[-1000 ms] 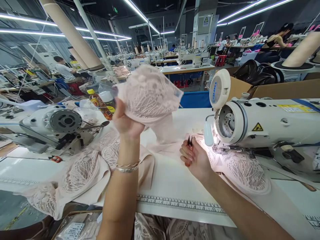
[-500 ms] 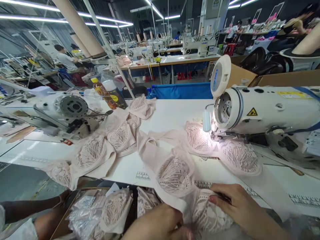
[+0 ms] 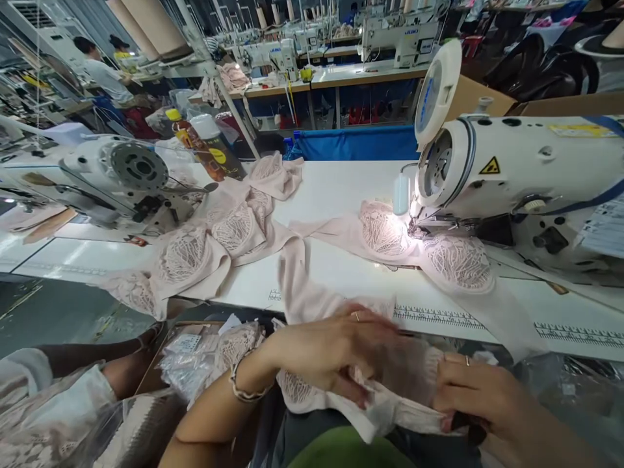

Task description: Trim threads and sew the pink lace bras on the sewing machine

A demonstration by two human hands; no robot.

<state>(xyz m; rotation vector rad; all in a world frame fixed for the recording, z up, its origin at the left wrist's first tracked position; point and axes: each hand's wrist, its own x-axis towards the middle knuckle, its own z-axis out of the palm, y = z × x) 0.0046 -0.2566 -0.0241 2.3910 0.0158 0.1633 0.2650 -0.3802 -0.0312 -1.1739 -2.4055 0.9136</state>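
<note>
Both hands work below the worktop's (image 3: 341, 195) near edge, over the lap. Left hand (image 3: 322, 348) lies palm-down on a pale pink lace garment piece (image 3: 390, 403); its fingers (image 3: 370, 325) are motion-blurred, roughly together and curled onto the fabric, a ring on one. Right hand (image 3: 480, 393) grips the same piece from the right, fingers folded in and pinching the fabric against the thumb; ring visible. A bracelet (image 3: 238, 383) sits on the left wrist.

The piece hangs off the near edge: a fabric strip (image 3: 297, 279) runs up from the hands onto the worktop and joins the lace cups (image 3: 458, 260) lying under the sewing machine (image 3: 526, 169) at the right end. A printed ruler scale (image 3: 439, 316) follows the near edge; numerals too small to read.

Open room: bare white surface in the middle, between the strip and the far edge. Left part is taken by a heap of lace cups (image 3: 205, 244), some draped over the near edge. A second machine (image 3: 127, 175) crowds the left end. Bottles (image 3: 209, 153) stand near the far left corner.

Writing: yellow triangle warning label (image 3: 489, 166) on the machine head; blue lettering on the raised round cover (image 3: 431, 91), unreadable. "JUKI" on a distant machine (image 3: 404, 29). Bagged pieces (image 3: 195, 357) lie below the near edge, left of the hands.
</note>
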